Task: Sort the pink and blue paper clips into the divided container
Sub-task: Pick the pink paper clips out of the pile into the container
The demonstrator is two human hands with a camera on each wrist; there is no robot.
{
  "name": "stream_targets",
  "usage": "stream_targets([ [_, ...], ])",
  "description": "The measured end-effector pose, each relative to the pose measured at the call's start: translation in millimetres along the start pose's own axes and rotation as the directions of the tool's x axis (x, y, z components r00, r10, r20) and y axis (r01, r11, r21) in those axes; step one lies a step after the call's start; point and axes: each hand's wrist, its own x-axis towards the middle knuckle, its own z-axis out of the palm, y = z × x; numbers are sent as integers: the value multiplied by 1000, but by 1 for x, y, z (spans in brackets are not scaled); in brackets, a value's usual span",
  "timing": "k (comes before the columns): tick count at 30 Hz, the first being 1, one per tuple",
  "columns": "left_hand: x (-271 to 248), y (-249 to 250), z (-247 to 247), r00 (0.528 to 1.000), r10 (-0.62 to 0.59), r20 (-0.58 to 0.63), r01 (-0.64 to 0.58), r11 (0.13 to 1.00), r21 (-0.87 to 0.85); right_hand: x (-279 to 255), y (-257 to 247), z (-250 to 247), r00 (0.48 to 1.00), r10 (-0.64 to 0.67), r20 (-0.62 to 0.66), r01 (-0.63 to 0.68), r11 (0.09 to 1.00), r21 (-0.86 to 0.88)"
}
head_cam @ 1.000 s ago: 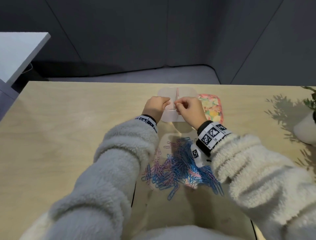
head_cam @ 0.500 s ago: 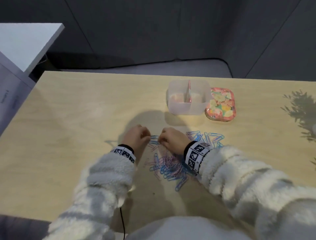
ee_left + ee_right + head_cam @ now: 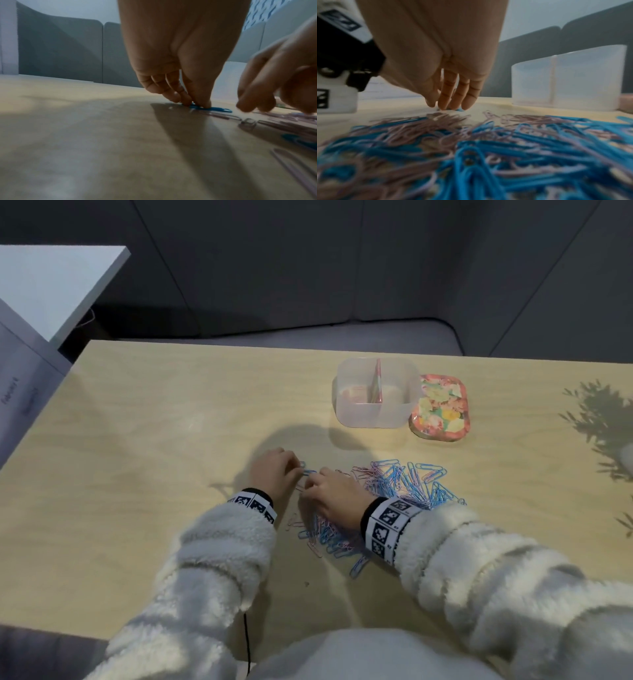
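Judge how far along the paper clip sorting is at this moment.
Barely begun. The divided container shows only a faint pink tint in its left compartment; contents unclear. In hand: the left hand pinches a blue clip on the table, the right hand touching down beside it. Left: the mixed pile.

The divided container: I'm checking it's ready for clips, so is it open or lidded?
Open. The divided container shows its bare rim and upright centre divider from above, and the floral lid lies on the table beside it.

Wood table (image 3: 137, 474): clip pile (image 3: 394, 491), divided container (image 3: 373, 416) w/ floral lid (image 3: 442, 409) beside.
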Motion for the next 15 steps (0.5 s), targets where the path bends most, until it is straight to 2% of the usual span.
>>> stream_targets([
  [3,-5,-4,-4,999,6,-49,-8,999,-34,-4,6,5,1000,-14,-18,12,996,-87],
  [6,-20,-7,-1,997,68,21,-67,995,-71,-16,24,-5,997,70,-29,-71,996,-53],
  [8,-28,-4,4,995,82,62,-76,993,-94,-24,39,-15,973,204,-104,-201,979,38],
  [11,-29,6,12,997,73,31,-68,991,-119,-30,57,-24,892,420,-167,-412,907,84],
  [13,-25,17,17,995,96,33,-92,991,-101,-28,57,-23,887,443,-128,-444,896,23],
  [15,-21,29,22,990,128,53,-124,989,-80,-26,48,-17,909,404,-99,-410,911,-50],
])
